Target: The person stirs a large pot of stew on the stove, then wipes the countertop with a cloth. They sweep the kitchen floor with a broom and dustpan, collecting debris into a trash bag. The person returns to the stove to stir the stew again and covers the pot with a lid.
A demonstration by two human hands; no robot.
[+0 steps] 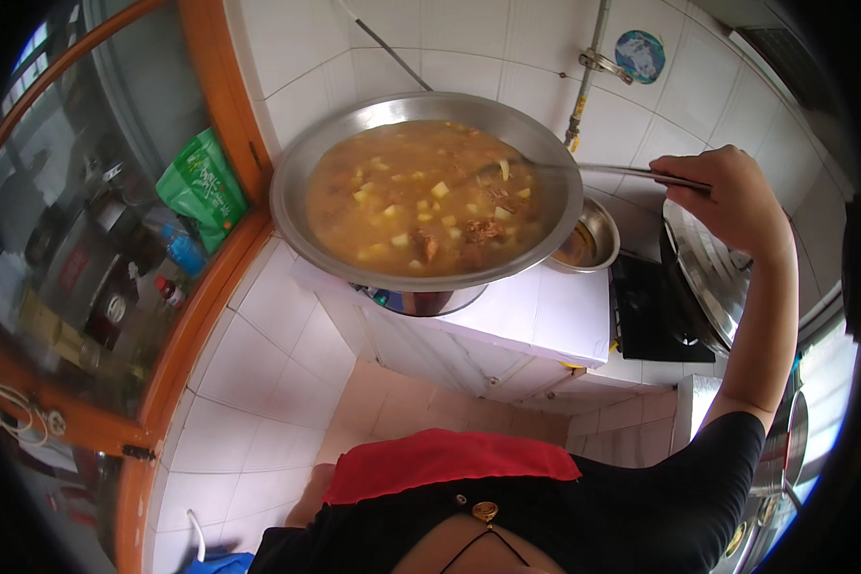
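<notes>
My right hand [732, 197], raised at the upper right, is closed around the handle of a metal ladle or spoon [610, 169]. The utensil's far end lies in the brown broth at the right side of a wide steel basin [294, 237]. Pale cubes, perhaps potato, and browned chunks that look like meat show in the stew [402, 194]. The basin rests on a round appliance [438, 301] on the tiled counter. My left hand is out of view.
A small steel bowl [606, 229] with brown liquid stands right of the basin. Beyond it, a lidded wok [710, 265] sits on a black stovetop [649, 308]. An orange wooden-framed glass partition [247, 143] is on the left, a green pouch [204, 186] behind it. A pipe [585, 93] runs down the wall.
</notes>
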